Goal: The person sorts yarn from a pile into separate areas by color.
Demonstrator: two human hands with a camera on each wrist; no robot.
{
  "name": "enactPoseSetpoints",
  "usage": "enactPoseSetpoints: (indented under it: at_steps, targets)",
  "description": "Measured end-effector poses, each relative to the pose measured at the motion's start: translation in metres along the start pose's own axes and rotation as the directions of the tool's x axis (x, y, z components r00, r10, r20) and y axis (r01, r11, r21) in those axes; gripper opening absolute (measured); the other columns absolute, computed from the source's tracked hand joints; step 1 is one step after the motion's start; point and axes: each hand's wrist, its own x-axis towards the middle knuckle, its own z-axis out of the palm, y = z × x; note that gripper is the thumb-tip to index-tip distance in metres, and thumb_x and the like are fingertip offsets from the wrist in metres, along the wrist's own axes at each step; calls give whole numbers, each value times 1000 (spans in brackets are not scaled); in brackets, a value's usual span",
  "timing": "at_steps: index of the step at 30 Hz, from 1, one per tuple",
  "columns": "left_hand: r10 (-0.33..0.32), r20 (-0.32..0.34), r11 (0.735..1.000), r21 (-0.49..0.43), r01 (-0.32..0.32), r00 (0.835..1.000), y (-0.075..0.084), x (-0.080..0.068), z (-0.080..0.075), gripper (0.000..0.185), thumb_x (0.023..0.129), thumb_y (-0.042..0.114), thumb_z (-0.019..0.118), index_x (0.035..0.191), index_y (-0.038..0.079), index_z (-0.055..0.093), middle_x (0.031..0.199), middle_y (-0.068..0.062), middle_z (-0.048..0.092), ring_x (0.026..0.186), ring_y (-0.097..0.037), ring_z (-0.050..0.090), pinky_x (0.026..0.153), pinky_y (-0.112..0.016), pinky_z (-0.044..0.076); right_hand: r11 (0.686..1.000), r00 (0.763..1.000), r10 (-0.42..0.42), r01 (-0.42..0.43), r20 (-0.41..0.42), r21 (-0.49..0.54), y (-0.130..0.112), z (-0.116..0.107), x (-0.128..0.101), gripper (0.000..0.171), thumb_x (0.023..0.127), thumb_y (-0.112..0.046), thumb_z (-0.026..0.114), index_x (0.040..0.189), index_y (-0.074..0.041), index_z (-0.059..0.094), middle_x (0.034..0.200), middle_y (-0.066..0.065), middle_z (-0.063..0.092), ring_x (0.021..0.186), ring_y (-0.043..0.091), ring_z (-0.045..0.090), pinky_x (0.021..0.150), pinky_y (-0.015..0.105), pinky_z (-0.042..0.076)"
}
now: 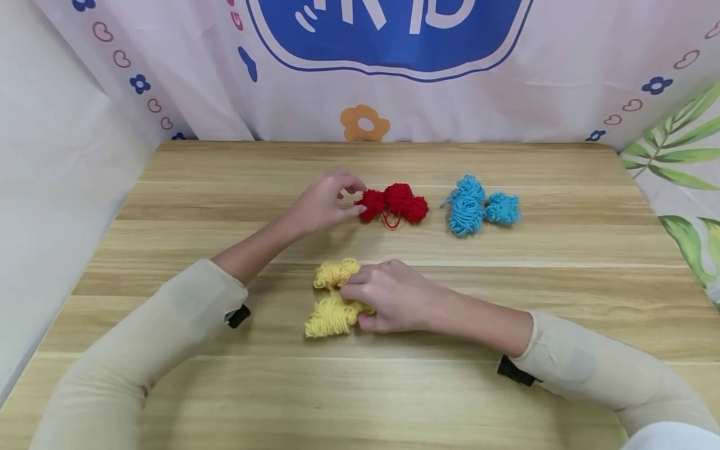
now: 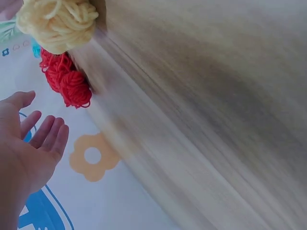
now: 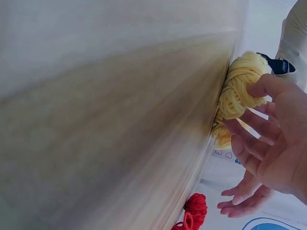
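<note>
Judging by the fluffy look, I expect the yellow yarn (image 1: 333,299) to be light, soft and squashy, best taken around a whole bundle rather than by a loose strand. It lies near the middle of the wooden table (image 1: 562,294), in two or three pale, loosely wound clumps. My right hand (image 1: 394,297) rests on it, fingers curled over its edge. My left hand (image 1: 323,201) reaches the red yarn (image 1: 395,203), fingertips loosely spread, touching its end; blue yarn (image 1: 478,206) sits beside it.

Three small red yarn balls (image 1: 395,202) lie clustered on the worktop (image 1: 506,300), one loose strand looping out. Nearer lie fluffy yellow yarn bundles (image 1: 332,300), bunched together.
</note>
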Motion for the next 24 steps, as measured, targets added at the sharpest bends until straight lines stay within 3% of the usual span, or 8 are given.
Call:
enactPoseSetpoints:
  at_steps: [5, 15, 24]
  targets:
    - [46, 22, 999, 14, -47, 999, 3, -9, 0, 25, 92, 5, 76, 113, -8, 72, 111, -21, 71, 104, -34, 66, 88, -43, 59, 999, 999, -7, 9, -48, 36, 3, -1, -3, 19, 84, -17, 78, 103, -13, 73, 98, 0, 75, 80, 10, 67, 64, 22, 56]
    - [54, 88, 998, -19, -52, 995, 6, -26, 0, 23, 92, 6, 76, 111, -5, 73, 107, -17, 74, 99, -29, 69, 85, -40, 60, 992, 993, 10, 5, -121, 123, 10, -11, -12, 15, 83, -14, 76, 98, -15, 72, 92, -3, 72, 69, 5, 54, 57, 18, 46]
    - [128, 146, 990, -86, -116, 981, 9, -43, 7, 24, 91, 4, 77, 112, -6, 72, 103, -15, 75, 96, -26, 71, 83, -38, 61, 985, 980, 5, 30, -200, 172, 14, -21, -16, 14, 82, -11, 75, 95, -13, 71, 91, -2, 71, 65, 6, 53, 57, 16, 47]
